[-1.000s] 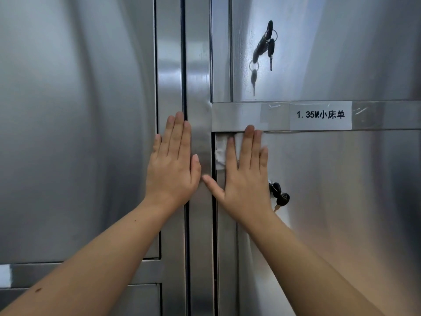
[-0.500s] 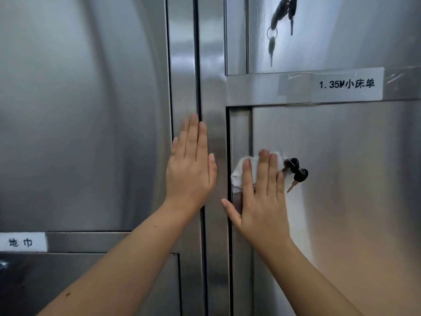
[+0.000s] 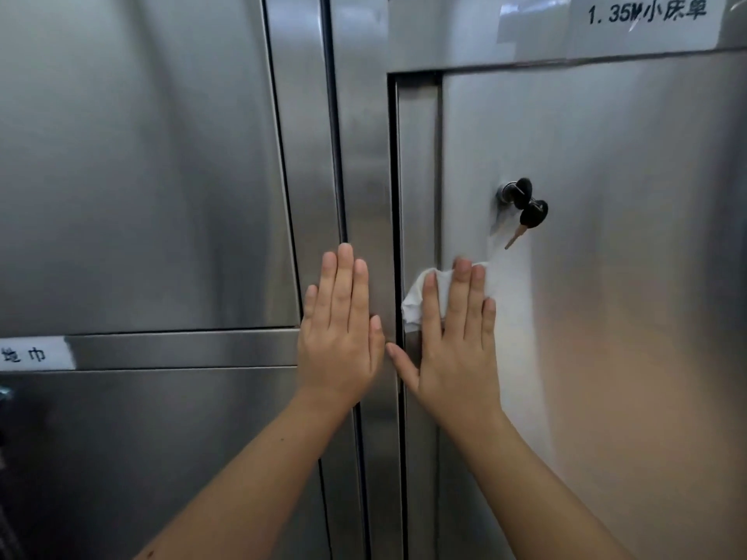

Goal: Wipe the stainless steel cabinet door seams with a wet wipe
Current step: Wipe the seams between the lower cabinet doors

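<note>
My right hand (image 3: 452, 345) lies flat with straight fingers on a white wet wipe (image 3: 416, 297), pressing it against the left edge of the right stainless steel door (image 3: 606, 317), beside the dark vertical seam (image 3: 398, 196). Most of the wipe is hidden under my fingers. My left hand (image 3: 339, 337) rests flat and open on the steel post between the doors, over another vertical seam (image 3: 335, 155), holding nothing.
A lock with black-headed keys (image 3: 525, 208) sticks out of the right door just above my right hand. White labels sit at the top right (image 3: 646, 18) and on the left crossbar (image 3: 28, 353). The large left door (image 3: 141, 175) fills the left side.
My right hand has slid the wipe down the door edge, from just under the labelled crossbar to below the keys. My left hand has moved down the post too.
</note>
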A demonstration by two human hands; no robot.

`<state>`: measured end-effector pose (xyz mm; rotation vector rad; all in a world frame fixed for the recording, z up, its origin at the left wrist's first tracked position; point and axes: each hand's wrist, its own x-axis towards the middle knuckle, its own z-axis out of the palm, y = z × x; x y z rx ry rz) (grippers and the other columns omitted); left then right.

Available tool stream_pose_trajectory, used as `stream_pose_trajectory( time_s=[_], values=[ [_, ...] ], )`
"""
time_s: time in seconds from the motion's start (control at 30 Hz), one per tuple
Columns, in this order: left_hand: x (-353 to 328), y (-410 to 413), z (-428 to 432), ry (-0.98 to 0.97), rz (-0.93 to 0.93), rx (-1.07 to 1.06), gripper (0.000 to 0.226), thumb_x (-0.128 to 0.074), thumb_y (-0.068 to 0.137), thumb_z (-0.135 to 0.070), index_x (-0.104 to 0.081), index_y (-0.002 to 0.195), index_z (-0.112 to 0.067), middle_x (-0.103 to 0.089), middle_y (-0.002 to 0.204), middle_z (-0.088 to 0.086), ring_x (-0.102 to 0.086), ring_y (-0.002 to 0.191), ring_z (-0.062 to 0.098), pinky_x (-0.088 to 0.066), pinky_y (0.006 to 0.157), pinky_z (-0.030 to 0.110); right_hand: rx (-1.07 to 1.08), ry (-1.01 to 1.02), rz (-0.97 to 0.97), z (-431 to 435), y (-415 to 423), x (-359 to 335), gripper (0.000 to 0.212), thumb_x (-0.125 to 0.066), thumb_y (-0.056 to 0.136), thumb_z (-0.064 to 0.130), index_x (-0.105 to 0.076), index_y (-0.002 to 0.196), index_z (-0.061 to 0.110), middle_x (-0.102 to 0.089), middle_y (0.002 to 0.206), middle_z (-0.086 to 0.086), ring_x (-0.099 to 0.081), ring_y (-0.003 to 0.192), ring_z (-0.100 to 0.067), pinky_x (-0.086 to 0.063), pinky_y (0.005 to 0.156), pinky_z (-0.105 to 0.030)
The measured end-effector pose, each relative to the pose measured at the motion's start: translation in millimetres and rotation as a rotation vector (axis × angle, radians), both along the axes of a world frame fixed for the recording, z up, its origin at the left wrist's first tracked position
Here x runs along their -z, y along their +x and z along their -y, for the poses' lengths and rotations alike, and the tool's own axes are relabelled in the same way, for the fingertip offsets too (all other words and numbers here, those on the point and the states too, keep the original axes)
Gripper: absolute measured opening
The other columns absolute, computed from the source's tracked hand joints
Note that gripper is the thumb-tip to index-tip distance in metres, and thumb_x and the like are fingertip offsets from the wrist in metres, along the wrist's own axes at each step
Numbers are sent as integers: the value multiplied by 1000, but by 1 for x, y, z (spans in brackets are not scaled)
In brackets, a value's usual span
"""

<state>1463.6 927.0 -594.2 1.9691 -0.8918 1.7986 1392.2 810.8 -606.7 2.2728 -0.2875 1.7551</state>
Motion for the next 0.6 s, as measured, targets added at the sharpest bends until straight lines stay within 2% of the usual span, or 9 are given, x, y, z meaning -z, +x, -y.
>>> stream_pose_trajectory(
  time_s=[0.07,0.13,0.23,0.4,0.5,0.6],
  values=[
    [11,0,-1,5,-7,3,55,-25,93,-23,-19,142,1,-17,148,16,-7,142,23,-18,112,44,21,-2,-21,0,-1,12,76,-28,91,58,-31,140,0,-16,145,-28,-18,136,-41,-13,112,-47],
    [22,1,-3,32,-16,13,57,-24,94,-24,-12,145,-2,-7,153,13,-4,143,23,-14,113,43,39,-10,-45,0,-2,26,76,-28,92,58,-31,141,0,-16,145,-28,-16,137,-41,-12,113,-47],
    [42,1,-7,84,-24,9,59,-21,96,-26,-1,148,-6,10,155,6,-1,143,22,-9,114,42,23,6,-79,1,-3,40,77,-30,92,59,-25,143,1,-9,148,-27,-2,141,-37,-7,115,-46],
    [54,0,-6,71,-32,9,61,-22,95,-26,0,148,-7,12,155,5,0,143,21,-10,114,41,25,41,-146,2,-6,64,81,-27,93,59,-12,147,0,21,152,-20,10,142,-35,-2,116,-45],
    [54,0,-7,78,-43,20,60,-21,95,-26,2,147,-7,14,155,5,2,143,21,-10,114,41,36,27,-207,3,-11,83,83,-32,92,57,-6,147,3,25,151,-20,13,141,-35,0,116,-45],
    [54,0,-7,78,-57,25,61,-20,95,-26,5,147,-7,17,154,4,4,143,20,-7,114,40,17,32,-236,0,-15,89,78,-34,91,55,-14,144,1,26,150,-21,15,141,-36,-1,115,-45]
  ],
)
